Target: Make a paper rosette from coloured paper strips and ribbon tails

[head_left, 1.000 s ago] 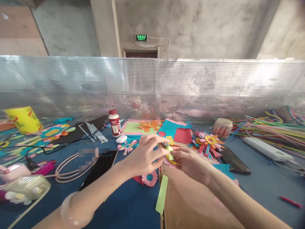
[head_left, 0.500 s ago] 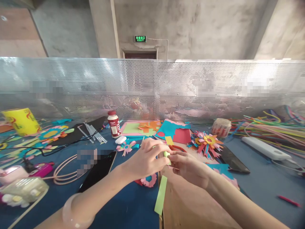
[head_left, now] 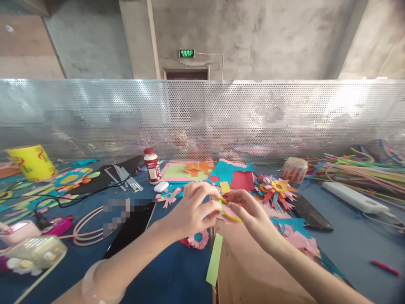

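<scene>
My left hand is closed, its thumb and fingertips pinching a small light green paper piece at the middle of the view. Close beside it on the right, my right hand has its thumb and fingers drawn together on a thin yellow strip, which curves below the fingertips. Part of the green piece is hidden by the fingers. A flat light green paper strip lies below the hands. Under my left hand is a ring of pink folded paper.
Paper flowers, coloured sheets, a bottle and a white case lie beyond the hands. Phones flank them. A power strip is at right, and a perforated metal screen stands behind.
My right hand has tilted upward and turned, and the yellow strip now shows below its fingers. My left hand has stayed nearly in place. The view has shifted slightly.
</scene>
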